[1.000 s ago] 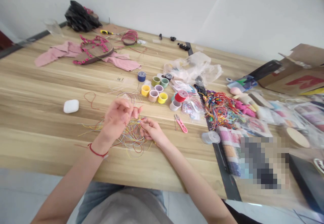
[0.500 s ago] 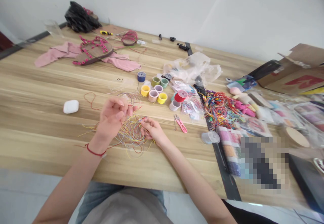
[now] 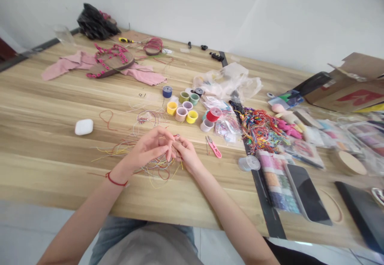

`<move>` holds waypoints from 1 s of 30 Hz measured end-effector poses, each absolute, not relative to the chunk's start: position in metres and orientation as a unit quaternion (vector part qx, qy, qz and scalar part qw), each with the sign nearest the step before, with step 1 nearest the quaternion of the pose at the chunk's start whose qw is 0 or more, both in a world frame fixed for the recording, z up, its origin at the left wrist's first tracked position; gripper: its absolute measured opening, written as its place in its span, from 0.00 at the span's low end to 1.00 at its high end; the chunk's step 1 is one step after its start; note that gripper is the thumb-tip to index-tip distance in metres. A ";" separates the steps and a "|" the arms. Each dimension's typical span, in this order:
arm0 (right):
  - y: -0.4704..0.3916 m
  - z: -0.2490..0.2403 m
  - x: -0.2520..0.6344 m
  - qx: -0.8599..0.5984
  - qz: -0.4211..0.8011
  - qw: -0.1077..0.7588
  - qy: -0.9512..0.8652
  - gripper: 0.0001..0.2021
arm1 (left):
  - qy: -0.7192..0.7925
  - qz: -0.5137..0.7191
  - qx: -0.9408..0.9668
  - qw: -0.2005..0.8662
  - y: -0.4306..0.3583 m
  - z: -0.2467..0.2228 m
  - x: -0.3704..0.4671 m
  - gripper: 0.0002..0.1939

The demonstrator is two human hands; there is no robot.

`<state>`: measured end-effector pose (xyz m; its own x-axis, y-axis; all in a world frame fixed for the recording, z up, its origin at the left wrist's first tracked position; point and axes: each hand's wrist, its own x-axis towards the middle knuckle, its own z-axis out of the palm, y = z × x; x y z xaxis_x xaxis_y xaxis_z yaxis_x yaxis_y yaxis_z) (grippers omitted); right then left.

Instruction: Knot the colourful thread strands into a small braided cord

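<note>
My left hand (image 3: 154,147) and my right hand (image 3: 185,153) meet above a loose tangle of thin coloured cords (image 3: 154,170) on the table. The right fingers pinch the cords where they gather, with a small dark loop showing at the fingertips. Curled inward, my left thumb and fingers close at the same spot; the strand between them is mostly hidden. Yellow and red cord ends trail out to the left under my left wrist. Behind the hands lie more fine threads (image 3: 150,117) in loose loops.
Thread spools (image 3: 181,114) stand beyond my hands. Pink thread snips (image 3: 215,148) and a clear spool (image 3: 249,163) lie to the right, before a heap of coloured cords (image 3: 259,129) and a phone (image 3: 309,193). A white case (image 3: 84,127) sits left; a corded sandal (image 3: 112,62) lies behind.
My left hand has moved right and slightly down, from above the cords to my right fingertips. The right hand stays nearly in place, turned slightly up.
</note>
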<state>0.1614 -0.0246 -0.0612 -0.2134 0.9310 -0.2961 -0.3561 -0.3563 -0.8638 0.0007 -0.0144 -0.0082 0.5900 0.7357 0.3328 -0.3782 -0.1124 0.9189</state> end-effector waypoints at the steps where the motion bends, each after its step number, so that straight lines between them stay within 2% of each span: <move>1: -0.024 -0.059 0.163 -0.425 0.707 0.462 -0.326 0.19 | 0.163 0.426 0.619 0.639 -0.014 -0.010 0.001 0.07; 7: -0.022 -0.049 0.168 -0.387 0.725 0.488 -0.294 0.19 | 0.254 0.422 0.693 0.526 -0.013 -0.016 0.005 0.07; 12: -0.022 -0.047 0.169 -0.366 0.738 0.495 -0.277 0.20 | 0.332 0.413 0.820 0.215 -0.012 -0.020 0.009 0.02; 15: -0.023 -0.046 0.169 -0.364 0.736 0.498 -0.280 0.20 | 0.342 0.418 0.835 0.107 -0.011 -0.027 0.011 0.05; 20: -0.024 -0.048 0.166 -0.375 0.720 0.504 -0.293 0.20 | 0.345 0.415 0.838 0.080 -0.010 -0.035 0.012 0.06; 30: -0.023 -0.051 0.166 -0.394 0.696 0.509 -0.317 0.21 | 0.368 0.378 0.831 0.178 -0.008 -0.032 0.012 0.05</move>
<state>0.1662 -0.0226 -0.0510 -0.1708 0.9590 -0.2261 -0.4597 -0.2806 -0.8426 0.0122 -0.0076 -0.0316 0.4432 0.7453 0.4980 0.4765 -0.6665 0.5734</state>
